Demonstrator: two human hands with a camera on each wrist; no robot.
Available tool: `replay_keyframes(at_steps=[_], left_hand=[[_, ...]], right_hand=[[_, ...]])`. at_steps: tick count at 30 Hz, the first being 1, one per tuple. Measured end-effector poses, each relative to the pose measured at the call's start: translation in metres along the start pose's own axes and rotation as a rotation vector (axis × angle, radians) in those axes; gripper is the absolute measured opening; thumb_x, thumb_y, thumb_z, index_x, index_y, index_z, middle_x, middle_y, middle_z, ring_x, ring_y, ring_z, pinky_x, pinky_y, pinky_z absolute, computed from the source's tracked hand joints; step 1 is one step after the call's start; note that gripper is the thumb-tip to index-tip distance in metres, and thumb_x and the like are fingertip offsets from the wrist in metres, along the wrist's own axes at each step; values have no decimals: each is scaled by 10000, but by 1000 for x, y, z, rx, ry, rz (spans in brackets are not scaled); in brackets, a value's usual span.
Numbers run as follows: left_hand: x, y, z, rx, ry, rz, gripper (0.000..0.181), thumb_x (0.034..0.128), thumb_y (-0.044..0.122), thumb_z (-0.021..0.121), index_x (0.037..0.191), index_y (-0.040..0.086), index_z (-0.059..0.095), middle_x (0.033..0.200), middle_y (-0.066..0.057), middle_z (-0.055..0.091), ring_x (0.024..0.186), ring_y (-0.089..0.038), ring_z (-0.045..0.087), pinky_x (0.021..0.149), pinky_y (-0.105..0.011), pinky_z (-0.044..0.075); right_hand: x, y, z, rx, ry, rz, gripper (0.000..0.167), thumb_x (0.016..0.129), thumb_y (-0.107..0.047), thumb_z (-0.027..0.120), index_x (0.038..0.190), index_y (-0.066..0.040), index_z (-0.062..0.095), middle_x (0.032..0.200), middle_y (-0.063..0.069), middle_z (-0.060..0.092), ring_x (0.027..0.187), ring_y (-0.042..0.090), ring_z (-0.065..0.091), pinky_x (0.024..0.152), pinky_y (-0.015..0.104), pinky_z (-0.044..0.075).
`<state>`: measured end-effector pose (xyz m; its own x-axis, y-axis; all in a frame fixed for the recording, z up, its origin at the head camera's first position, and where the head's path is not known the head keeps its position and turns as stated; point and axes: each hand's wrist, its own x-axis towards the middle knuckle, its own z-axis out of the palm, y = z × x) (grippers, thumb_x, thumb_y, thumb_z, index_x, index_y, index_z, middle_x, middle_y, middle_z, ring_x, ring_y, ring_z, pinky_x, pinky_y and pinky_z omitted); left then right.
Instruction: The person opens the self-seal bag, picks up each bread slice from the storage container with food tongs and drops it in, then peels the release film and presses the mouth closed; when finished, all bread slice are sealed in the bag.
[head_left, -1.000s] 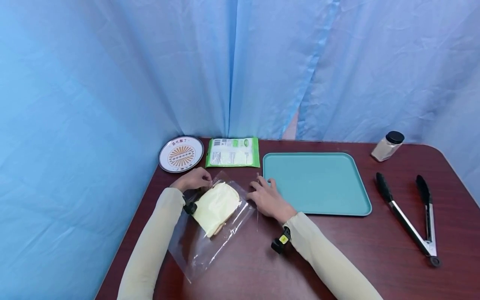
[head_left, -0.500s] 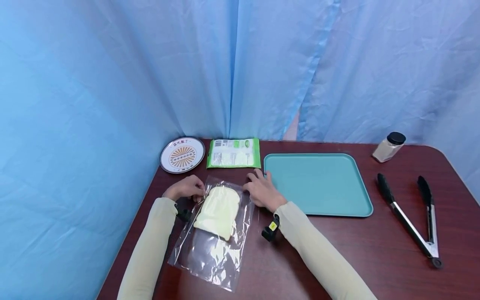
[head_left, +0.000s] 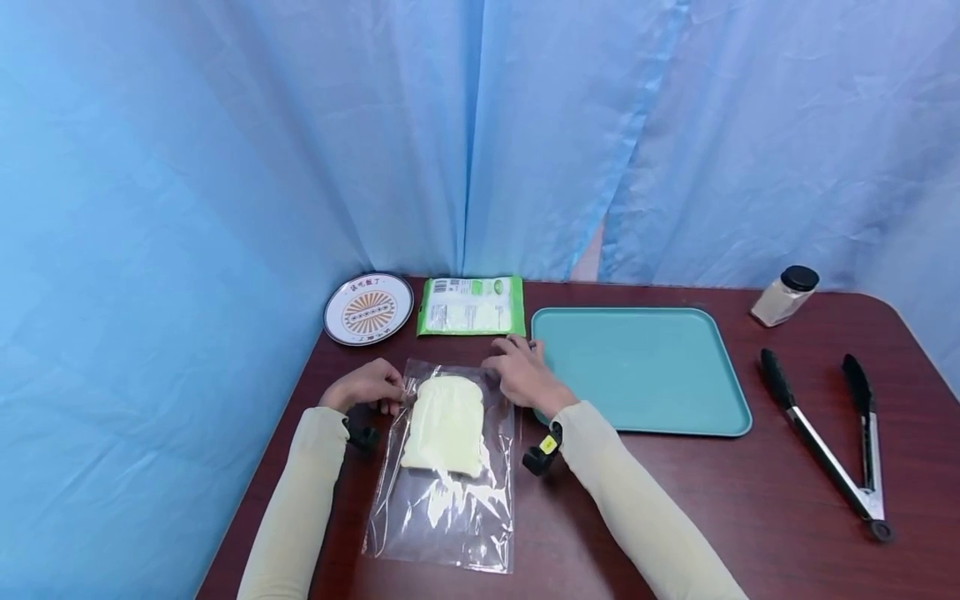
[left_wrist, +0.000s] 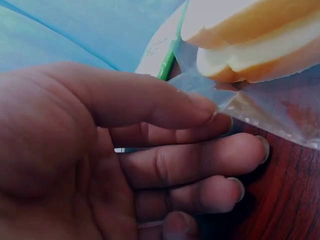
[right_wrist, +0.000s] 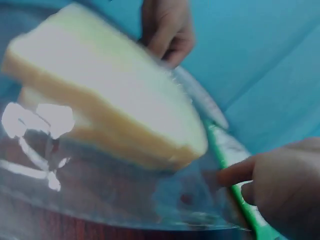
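Note:
Two bread slices [head_left: 444,423], one on the other, lie inside a clear plastic bag [head_left: 438,525] on the table; their stacked edges show in the left wrist view. At the bag's upper left, my left hand [head_left: 365,387] pinches its edge between thumb and index finger [left_wrist: 175,102], the other fingers lying apart from the film. My right hand [head_left: 523,375] is at the upper right corner of the bag. In the right wrist view a finger [right_wrist: 237,174] of it touches the film; whether it pinches is unclear through the blur.
A patterned plate [head_left: 368,309] and a green-and-white packet [head_left: 471,306] stand along the back edge. To the right are a teal tray [head_left: 637,367], a black-capped jar [head_left: 784,296] and spread tongs [head_left: 843,458]. Blue curtains [head_left: 375,125] hang behind and to the left.
The bag with the bread has turned from a slant to nearly straight and lies flatter. My left hand has shifted slightly left and toward me; my right hand slightly left and away from me.

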<state>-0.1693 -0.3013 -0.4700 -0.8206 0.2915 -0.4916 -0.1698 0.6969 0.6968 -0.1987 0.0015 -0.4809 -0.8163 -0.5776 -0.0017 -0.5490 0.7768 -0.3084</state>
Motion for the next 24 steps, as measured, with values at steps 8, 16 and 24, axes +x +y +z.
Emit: replay_keyframes(at_steps=[8,16,24], left_hand=[[3,-1,0,-29,66,-19,263,947,195,656,760,15,693,628,-76,665,577,-164,613,550,-289,512],[5,-4,4,-72,157,-23,243,946,163,651,769,5,705,601,-36,623,554,-145,588,537,-282,499],[4,-4,7,-108,209,-18,196,951,146,652,869,-11,735,673,-35,630,589,-133,591,559,-258,491]], right_hand=[[-27,3,-20,225,148,346,249,1002,-268,589,1073,-103,762,1111,140,679,1078,371,573,845,509,365],[-33,1,-10,254,13,411,285,955,-370,651,831,-142,768,1022,124,633,1026,371,461,846,496,341],[-29,-1,3,295,46,403,325,914,-281,704,616,-153,699,936,104,635,897,323,437,777,437,280]])
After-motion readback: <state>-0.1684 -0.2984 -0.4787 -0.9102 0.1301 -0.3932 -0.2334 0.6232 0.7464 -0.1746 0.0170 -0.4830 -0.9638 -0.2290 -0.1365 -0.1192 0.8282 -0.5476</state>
